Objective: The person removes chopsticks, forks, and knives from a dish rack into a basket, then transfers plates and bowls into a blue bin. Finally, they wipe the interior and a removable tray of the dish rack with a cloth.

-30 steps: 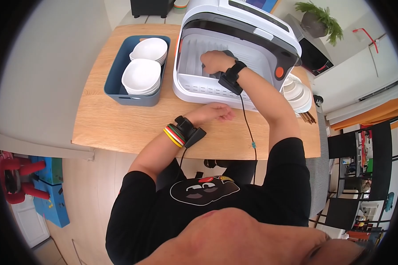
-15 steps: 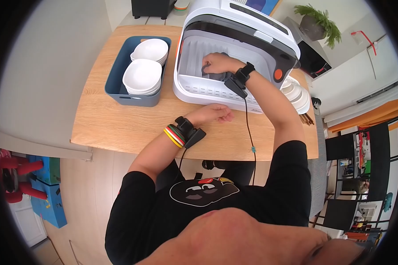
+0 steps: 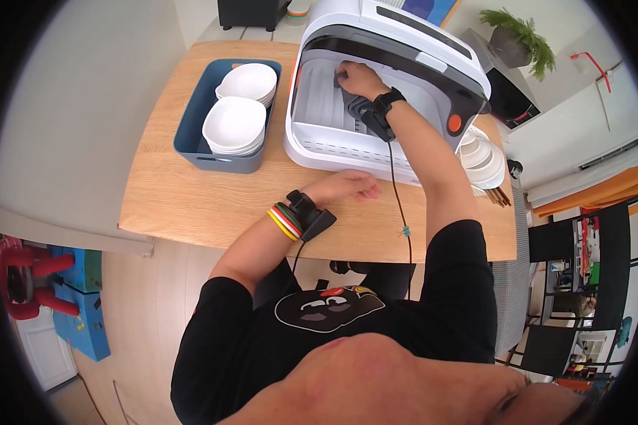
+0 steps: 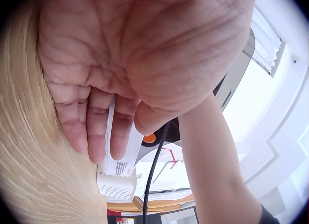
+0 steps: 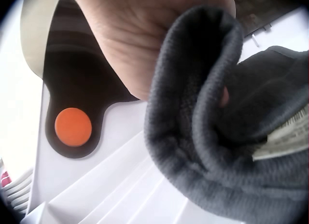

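Front opening: my way into the dish dryer [image 3: 376,92], under its raised lid [image 3: 404,42].
Left: bowl bin [image 3: 198,142] blocks me.

A wooden table [image 3: 191,205] bears a blue bin [image 3: 195,145] on its left part. Two stacks of white bowls [image 3: 235,124] sit in the bin, one near and one far. At the table's right edge more white bowls [image 3: 483,159] are stacked, with chopsticks [image 3: 502,195] just beside them. A potted plant [image 3: 519,35] stands far right. A black box [image 3: 252,13] sits at the far edge. On the floor to the near left are red and blue toys [image 3: 49,297]. Dark chairs [image 3: 567,241] stand at the right.
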Motion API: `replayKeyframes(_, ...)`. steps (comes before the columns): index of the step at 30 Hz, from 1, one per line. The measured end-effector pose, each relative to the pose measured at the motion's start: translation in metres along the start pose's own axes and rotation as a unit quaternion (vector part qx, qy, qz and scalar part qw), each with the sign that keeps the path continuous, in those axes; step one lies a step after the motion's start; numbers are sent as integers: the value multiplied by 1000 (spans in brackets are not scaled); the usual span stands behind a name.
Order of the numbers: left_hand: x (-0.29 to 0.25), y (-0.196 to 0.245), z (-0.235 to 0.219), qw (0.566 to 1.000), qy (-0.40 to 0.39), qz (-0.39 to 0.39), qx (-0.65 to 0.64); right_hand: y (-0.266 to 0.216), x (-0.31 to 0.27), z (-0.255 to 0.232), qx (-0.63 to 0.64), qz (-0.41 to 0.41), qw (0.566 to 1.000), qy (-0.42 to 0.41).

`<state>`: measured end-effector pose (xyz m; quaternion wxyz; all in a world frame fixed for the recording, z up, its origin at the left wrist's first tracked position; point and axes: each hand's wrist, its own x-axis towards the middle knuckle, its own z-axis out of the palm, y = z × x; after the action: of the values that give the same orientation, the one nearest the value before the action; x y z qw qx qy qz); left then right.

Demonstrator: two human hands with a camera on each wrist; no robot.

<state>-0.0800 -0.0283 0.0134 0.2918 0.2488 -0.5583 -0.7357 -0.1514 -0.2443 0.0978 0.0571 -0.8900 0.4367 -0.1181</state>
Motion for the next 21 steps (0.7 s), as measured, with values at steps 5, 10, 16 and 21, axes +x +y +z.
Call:
replayKeyframes(5, 0, 0, 0, 1000, 3, -4, -1, 0, 4, 0, 15, 64, 996, 62)
replayKeyframes(10, 2, -4, -1, 1000, -3, -4, -8, -4, 3, -1, -10, 51, 992, 118)
replayKeyframes(16, 3, -5, -1, 1000, -7, -4, -8, -16, 0, -12, -28, 30, 986, 165)
replayKeyframes(21, 3, -5, -3, 1000, -14, -6, -6, -10, 2, -1, -28, -30, 991, 125)
